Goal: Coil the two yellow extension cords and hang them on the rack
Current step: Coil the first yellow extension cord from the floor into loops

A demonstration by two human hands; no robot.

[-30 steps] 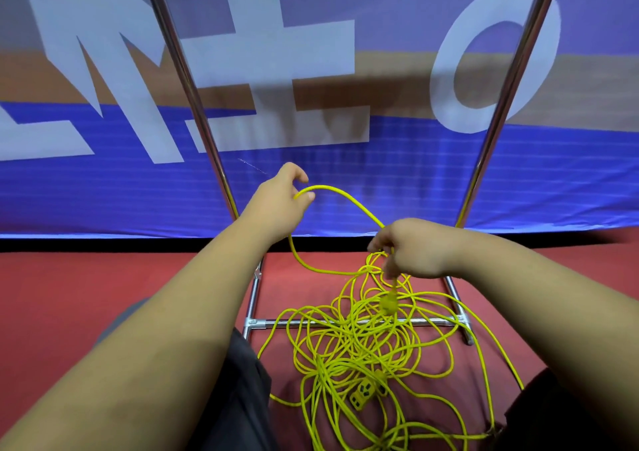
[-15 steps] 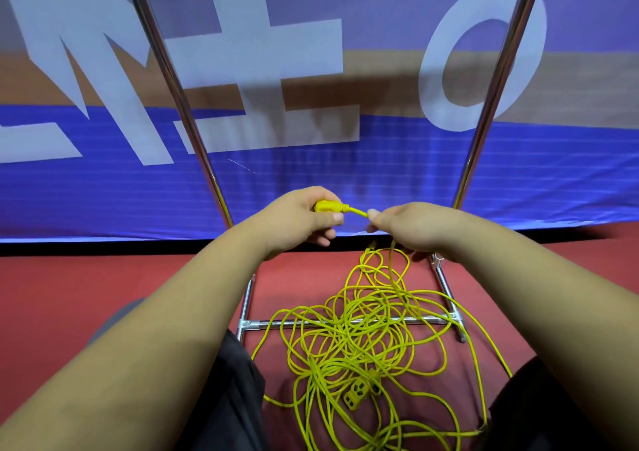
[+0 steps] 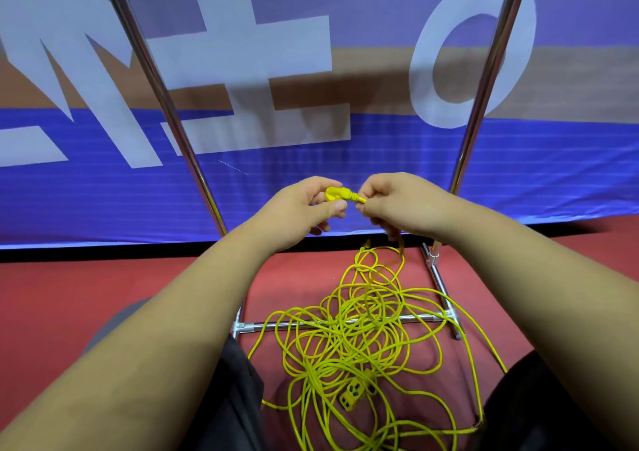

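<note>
Up near the middle of the view, the left hand (image 3: 301, 210) gripped a yellow plug (image 3: 334, 194), with thumb and fingers curled round its body. Just beside it, the right hand (image 3: 401, 205) pinched the cord (image 3: 361, 200) where it left the plug, fingertips closed on the thin yellow line. Below the right hand the strand dropped to the red floor (image 3: 103, 295), where the cords (image 3: 349, 340) lay in one loose tangle; which strand belonged to which could not be told. The tangle lay across the bottom bar (image 3: 422, 319) of the rack (image 3: 162, 105), partly in front of it and partly behind. A yellow socket block (image 3: 351, 393) sat in the near part of the heap. The rack's two shiny uprights rose on either side of the hands, in front of a blue banner (image 3: 380, 157) with large white letters. Dark trouser legs (image 3: 228, 398) showed at the bottom edge.
</note>
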